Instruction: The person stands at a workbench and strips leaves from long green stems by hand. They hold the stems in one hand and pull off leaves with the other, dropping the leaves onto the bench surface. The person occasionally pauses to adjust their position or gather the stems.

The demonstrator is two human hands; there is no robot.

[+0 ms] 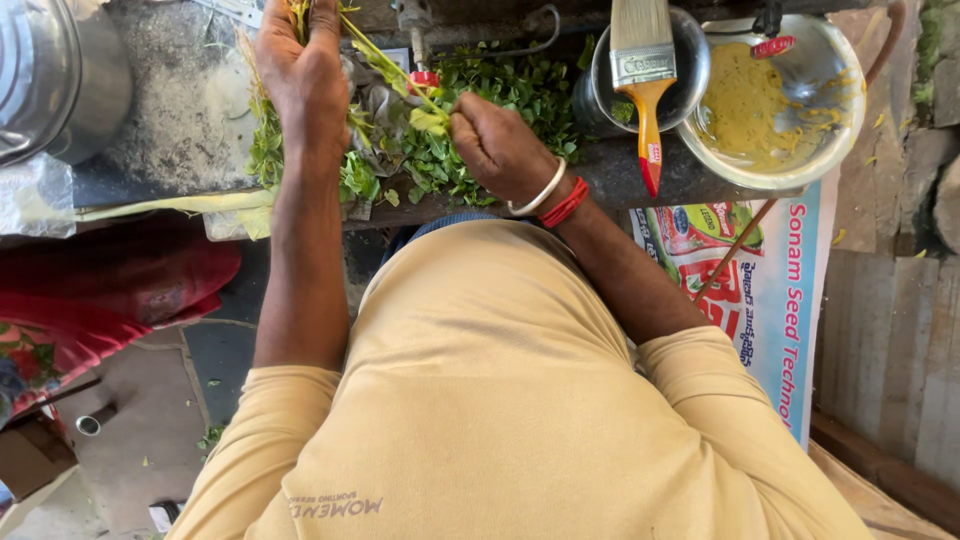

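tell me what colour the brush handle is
Yellow turning red at the tip, on the brush; head view.

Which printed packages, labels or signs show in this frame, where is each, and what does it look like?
Printed banner: hangs below the counter edge at right, beside the right arm; rectangular, pale blue with red lettering and green-and-red package pictures.
Brush label: small white patch on the red handle of the paintbrush resting across a steel bowl.
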